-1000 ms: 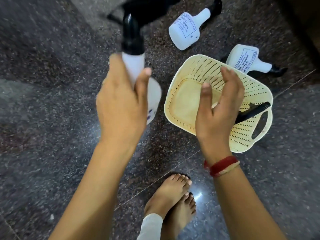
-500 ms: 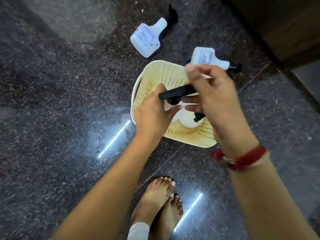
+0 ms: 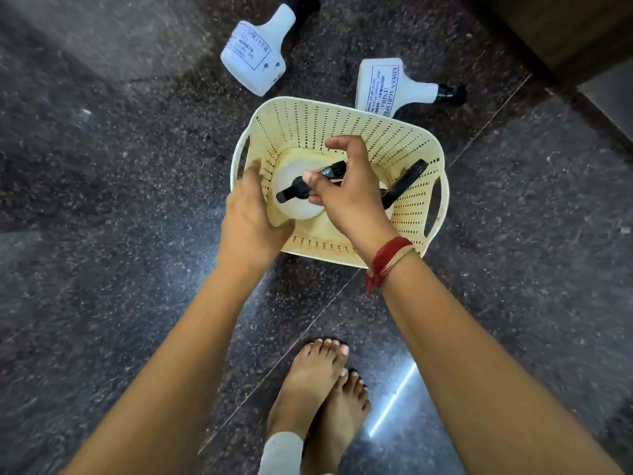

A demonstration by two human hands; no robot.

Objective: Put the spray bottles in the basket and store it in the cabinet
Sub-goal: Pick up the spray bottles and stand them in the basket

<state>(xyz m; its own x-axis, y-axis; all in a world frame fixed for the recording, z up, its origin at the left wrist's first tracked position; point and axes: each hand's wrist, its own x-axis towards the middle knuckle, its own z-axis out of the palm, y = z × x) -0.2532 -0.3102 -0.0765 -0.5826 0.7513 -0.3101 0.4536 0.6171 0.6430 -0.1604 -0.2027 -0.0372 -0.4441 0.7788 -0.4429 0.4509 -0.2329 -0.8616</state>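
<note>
Standing barefoot on a dark speckled stone floor (image 3: pixel 102 234), a person bends over a cream perforated basket (image 3: pixel 342 121) that sits on the floor just ahead of the feet (image 3: pixel 318 389). A bright strip of reflected light lies on the tiles beside the feet.

Both bare arms reach down into the basket. The left hand (image 3: pixel 250 217) is at the basket's near left corner, its fingers curled over the rim and partly around a white spray bottle (image 3: pixel 294 209) standing upright inside; how firmly it grips is hard to tell. The right hand (image 3: pixel 349 197), with a red thread band (image 3: pixel 383 262) on the wrist, is above the same bottle, its thumb and fingers pinched closed on the black trigger head (image 3: pixel 301 188).

A second black sprayer head (image 3: pixel 404 183) slants against the right inner wall of the basket; its bottle is hidden behind the right hand.

Beyond the basket, two more white bottles lie on their sides on the floor. One labelled bottle (image 3: pixel 380 84) is touching or just beside the basket's far right rim, black nozzle pointing right. The other bottle (image 3: pixel 253 53) lies farther off to the left, neck pointing away. A wooden cabinet edge (image 3: pixel 565 29) shows at the far right corner.
</note>
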